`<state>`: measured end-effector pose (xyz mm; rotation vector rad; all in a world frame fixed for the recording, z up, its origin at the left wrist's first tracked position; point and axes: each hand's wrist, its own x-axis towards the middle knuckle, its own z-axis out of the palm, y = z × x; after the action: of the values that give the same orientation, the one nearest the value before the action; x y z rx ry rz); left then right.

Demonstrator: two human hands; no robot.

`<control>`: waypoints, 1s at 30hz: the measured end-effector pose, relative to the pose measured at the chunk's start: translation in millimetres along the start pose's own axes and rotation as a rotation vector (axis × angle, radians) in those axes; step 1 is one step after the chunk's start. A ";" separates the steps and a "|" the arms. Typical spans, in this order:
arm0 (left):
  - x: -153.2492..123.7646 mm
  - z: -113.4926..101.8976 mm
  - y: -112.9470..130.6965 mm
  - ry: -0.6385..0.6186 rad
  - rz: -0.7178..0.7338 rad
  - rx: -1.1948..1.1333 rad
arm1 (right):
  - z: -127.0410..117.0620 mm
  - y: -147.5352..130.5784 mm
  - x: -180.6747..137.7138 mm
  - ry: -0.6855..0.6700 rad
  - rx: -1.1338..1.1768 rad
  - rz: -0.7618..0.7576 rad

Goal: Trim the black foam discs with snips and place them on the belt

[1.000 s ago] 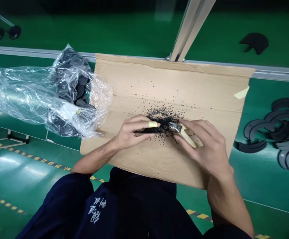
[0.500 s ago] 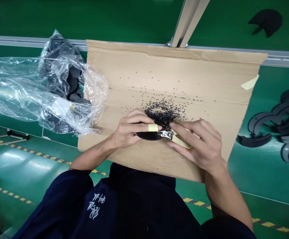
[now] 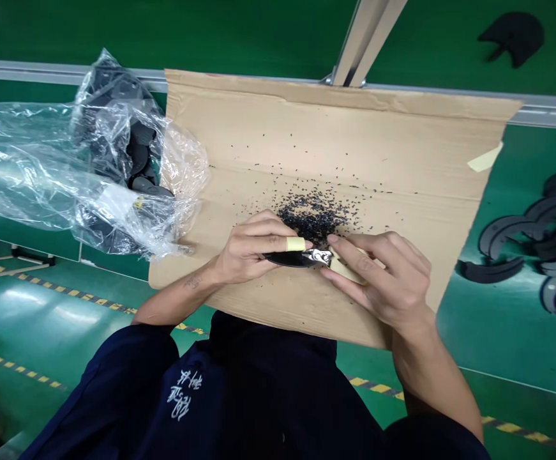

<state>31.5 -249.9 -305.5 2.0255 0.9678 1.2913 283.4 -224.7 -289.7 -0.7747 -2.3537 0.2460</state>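
Note:
My left hand (image 3: 256, 246), with yellow tape round one finger, is closed on a flat, curved black part (image 3: 290, 259). My right hand (image 3: 385, 271) is wrapped round a pair of cutting pliers (image 3: 320, 256) whose handles look yellow. The metal jaws meet the right-hand end of the black part; the exact contact is too small to make out. Just beyond the fingers, a pile of tiny black bits (image 3: 313, 214) lies on a brown cardboard sheet (image 3: 354, 140).
At the left, a clear plastic bag (image 3: 115, 166) holds several black parts. Curved black parts (image 3: 512, 236) lie on the green surface at the right. One black piece (image 3: 514, 38) is at the far right, beyond a metal post (image 3: 368, 41). Pale tape (image 3: 486, 158) marks the cardboard's edge.
Both hands stay in nearly the same place. The black part and the pliers have tilted slightly against each other. The whole view has shifted a little.

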 end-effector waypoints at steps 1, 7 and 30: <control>0.3 -0.1 0.3 -0.001 -0.001 -0.002 | 0.1 0.2 -0.5 -0.001 -0.010 0.001; 0.0 -0.4 0.3 -0.002 -0.020 0.015 | -0.9 0.4 -0.5 -0.051 -0.085 0.011; 1.1 0.8 5.4 -0.022 -0.098 -0.043 | 0.6 -2.2 0.9 -0.016 0.045 0.105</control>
<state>34.1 -252.3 -301.1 1.9306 1.0077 1.2253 281.4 -225.9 -288.9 -0.8781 -2.3171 0.3501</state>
